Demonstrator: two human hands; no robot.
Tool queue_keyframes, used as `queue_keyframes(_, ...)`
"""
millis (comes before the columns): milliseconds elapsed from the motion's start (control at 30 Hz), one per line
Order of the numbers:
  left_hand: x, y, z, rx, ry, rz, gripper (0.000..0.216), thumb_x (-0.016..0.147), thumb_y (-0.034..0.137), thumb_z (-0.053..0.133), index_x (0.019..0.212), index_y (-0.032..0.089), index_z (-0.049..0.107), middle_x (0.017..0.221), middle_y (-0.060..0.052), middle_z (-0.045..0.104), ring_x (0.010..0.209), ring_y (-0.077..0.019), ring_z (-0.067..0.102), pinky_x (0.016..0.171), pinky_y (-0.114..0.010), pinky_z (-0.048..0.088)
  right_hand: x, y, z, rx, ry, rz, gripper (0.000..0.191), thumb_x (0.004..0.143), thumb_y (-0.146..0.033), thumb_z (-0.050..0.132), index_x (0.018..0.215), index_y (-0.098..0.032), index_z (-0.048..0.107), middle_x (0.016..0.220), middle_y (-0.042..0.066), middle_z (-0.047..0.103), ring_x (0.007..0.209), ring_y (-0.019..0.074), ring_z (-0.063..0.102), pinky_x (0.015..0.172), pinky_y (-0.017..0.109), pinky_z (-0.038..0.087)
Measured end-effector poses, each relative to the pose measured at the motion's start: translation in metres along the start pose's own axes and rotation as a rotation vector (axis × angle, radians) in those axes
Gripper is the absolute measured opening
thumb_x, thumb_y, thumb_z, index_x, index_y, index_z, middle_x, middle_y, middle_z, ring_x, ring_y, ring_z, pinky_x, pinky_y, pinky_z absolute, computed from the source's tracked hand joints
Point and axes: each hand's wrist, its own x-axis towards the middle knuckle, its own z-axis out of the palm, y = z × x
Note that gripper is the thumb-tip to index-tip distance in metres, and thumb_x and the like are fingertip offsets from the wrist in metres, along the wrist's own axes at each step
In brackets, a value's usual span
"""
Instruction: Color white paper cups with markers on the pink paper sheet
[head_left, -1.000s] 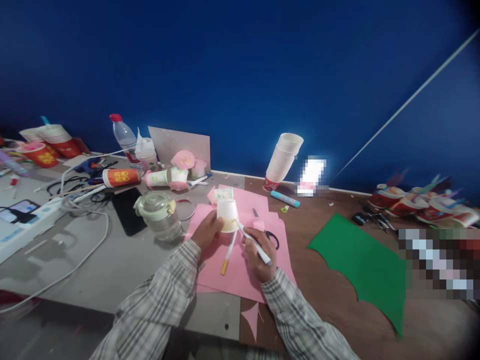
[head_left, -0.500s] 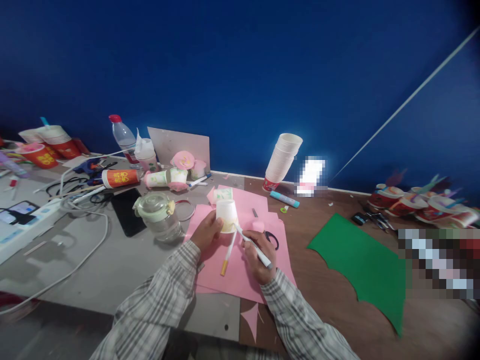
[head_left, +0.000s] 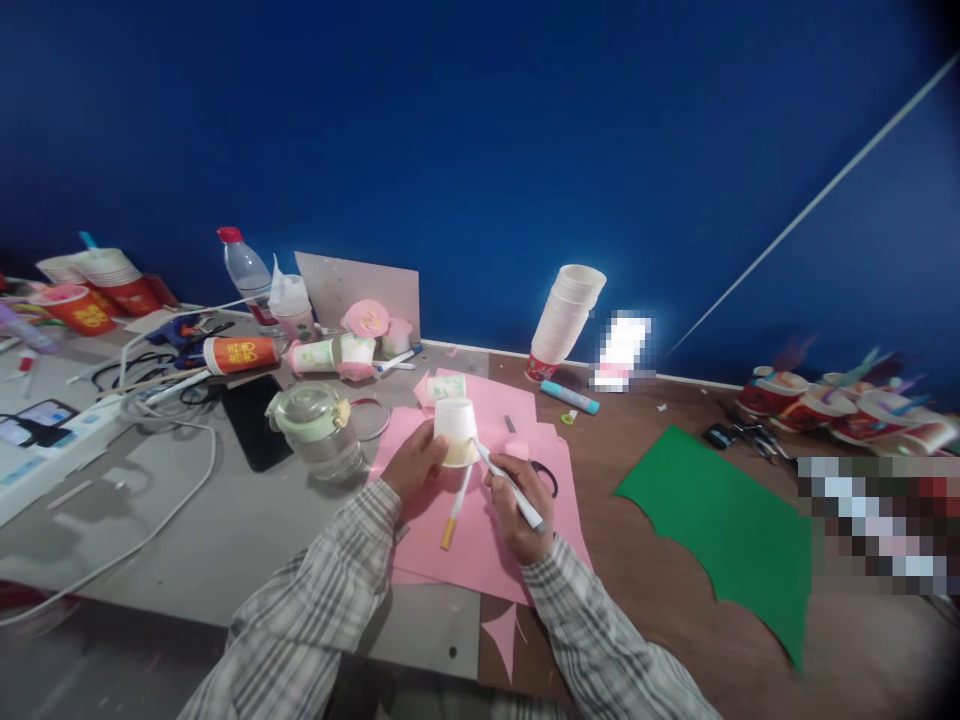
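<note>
My left hand (head_left: 417, 460) is closed on the side of a small white paper cup (head_left: 454, 425), held upside down, with yellowish colouring along its lower part. In my right hand (head_left: 521, 500) is a white marker pen (head_left: 513, 487), its tip at the right side of the cup near the rim. Below the cup lies a second pen with a yellow end (head_left: 448, 532), on sheets of pink paper (head_left: 427, 555). Beyond my right fingers the dark handle of a pair of scissors (head_left: 545, 479) shows in part. Another patterned cup (head_left: 445, 387) lies just behind the held one.
Left of the pink paper stand a lidded glass jar (head_left: 322, 440) and a black phone (head_left: 259, 425). A tall stack of paper cups (head_left: 566, 320) leans at the back, near a blue glue stick (head_left: 568, 398). Green paper (head_left: 720, 530) with a scalloped edge lies to the right.
The cup and my left hand have shifted very slightly to the right. The marker's tip has moved a little right and stays by the cup's edge.
</note>
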Motion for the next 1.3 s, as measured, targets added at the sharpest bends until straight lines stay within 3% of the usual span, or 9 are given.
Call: queue_keyframes(1300, -0.0024, 0.0048, 0.004, -0.007, 0.024, -0.001, 0.038, 0.066, 0.048, 0.058, 0.085, 0.016, 0.053, 0.042, 0.008, 0.036, 0.031, -0.009, 0.028, 0.033, -0.025, 0.019, -0.0015, -0.0008, 0.0014, 0.007, 0.003, -0.013, 0.022, 0.078, -0.027, 0.05, 0.095, -0.022, 0.063, 0.071, 0.002, 0.067, 0.058, 0.0185, 0.063, 0.053, 0.028, 0.051)
